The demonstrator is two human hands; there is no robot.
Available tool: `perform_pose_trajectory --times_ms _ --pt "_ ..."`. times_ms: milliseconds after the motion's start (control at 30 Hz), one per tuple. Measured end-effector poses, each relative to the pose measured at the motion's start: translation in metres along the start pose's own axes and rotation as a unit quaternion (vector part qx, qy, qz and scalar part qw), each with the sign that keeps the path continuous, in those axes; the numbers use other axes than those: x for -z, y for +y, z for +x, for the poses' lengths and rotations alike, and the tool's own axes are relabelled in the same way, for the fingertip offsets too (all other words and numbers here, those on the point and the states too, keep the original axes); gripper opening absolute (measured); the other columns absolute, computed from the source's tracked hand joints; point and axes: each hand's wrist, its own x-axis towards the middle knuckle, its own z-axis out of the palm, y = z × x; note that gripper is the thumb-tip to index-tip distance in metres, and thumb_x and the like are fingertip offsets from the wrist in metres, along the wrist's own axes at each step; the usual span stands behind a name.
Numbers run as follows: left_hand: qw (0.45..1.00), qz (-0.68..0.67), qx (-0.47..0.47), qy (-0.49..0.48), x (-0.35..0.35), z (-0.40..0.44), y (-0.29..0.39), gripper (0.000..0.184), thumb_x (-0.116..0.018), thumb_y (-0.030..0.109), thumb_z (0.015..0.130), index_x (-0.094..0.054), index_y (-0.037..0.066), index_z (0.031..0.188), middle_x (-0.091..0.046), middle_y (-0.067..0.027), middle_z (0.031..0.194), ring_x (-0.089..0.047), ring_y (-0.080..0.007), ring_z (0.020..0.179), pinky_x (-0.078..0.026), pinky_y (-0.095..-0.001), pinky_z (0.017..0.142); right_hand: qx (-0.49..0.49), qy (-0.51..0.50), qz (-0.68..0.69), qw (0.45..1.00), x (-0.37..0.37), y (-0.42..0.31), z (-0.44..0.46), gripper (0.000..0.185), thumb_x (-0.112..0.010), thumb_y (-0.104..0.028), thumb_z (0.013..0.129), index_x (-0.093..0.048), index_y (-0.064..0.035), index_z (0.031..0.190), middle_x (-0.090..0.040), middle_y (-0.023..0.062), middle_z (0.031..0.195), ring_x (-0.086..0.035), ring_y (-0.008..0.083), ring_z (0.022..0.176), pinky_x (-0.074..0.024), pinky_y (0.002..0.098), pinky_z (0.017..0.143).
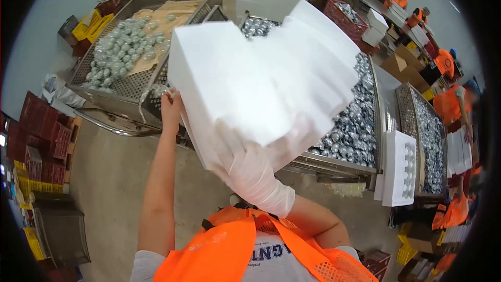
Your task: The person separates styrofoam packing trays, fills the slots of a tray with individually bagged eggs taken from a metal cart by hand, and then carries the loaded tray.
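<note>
A large white foam box (235, 73), with a wavy, sheet-like right side, is tilted in front of me and overexposed. My right hand (250, 169), in a translucent white glove, grips its near lower edge with the fingers spread over the face. My left hand (171, 105) is bare and sits at the box's left edge, fingers pinched together. Clear plastic film (151, 94) hangs beside those fingertips; what they hold is not plain. Just left is a perforated metal bin (125, 93) with pale egg-shaped items (125, 47) in clear wrap and a tan cloth (162, 26).
Right of the box, another metal bin holds shiny dark wrapped round items (355, 130). White foam trays (401, 169) with round recesses stand beyond it. Red crates (47, 120) and a grey container (61, 227) are at left. Several people in orange vests (444, 62) are at right.
</note>
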Motion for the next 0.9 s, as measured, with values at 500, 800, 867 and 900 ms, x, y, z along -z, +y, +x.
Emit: perform_pose_trajectory --times_ms 500,800,867,900 --pt "0.988 -0.136 0.007 0.069 -0.017 -0.070 -0.013 0.023 -0.051 0.024 0.102 -0.047 0.002 0.111 -0.055 -0.0072 0.105 -0.052 -0.0139 0.093 -0.045 -0.0292 0.084 -0.337 0.138 0.301 0.881 -0.056 0.340 -0.139 0.043 -0.059 -0.023 0.094 -0.053 0.0016 0.129 -0.055 0.0157 0.133 -0.050 0.0272 0.126 -0.0397 0.0382 0.105" --pt "0.937 -0.347 0.041 -0.020 0.016 -0.017 0.131 0.029 -0.048 0.028 0.102 -0.044 0.002 0.114 -0.056 -0.0108 0.104 -0.056 -0.0171 0.092 -0.048 -0.0311 0.082 -0.172 0.094 0.152 0.969 -0.018 0.265 -0.062 0.033 -0.061 -0.016 0.092 -0.059 0.0012 0.120 -0.064 0.0161 0.116 -0.060 0.0279 0.108 -0.0469 0.0379 0.096" --pt "0.940 -0.331 0.031 -0.075 0.008 0.027 0.175 0.030 -0.049 0.028 0.101 -0.044 0.002 0.114 -0.057 -0.0115 0.104 -0.057 -0.0178 0.093 -0.048 -0.0317 0.082 -0.204 0.097 0.166 0.960 -0.052 0.284 -0.053 0.034 -0.061 -0.017 0.092 -0.059 0.0010 0.121 -0.065 0.0158 0.116 -0.060 0.0280 0.108 -0.0470 0.0379 0.096" --pt "0.944 -0.314 0.031 -0.098 0.003 0.053 0.192 0.030 -0.050 0.028 0.101 -0.044 0.002 0.114 -0.057 -0.0118 0.104 -0.057 -0.0181 0.093 -0.048 -0.0320 0.082 -0.226 0.100 0.172 0.954 -0.077 0.296 -0.047 0.034 -0.061 -0.017 0.092 -0.059 0.0009 0.121 -0.065 0.0157 0.116 -0.060 0.0280 0.108 -0.0471 0.0379 0.096"
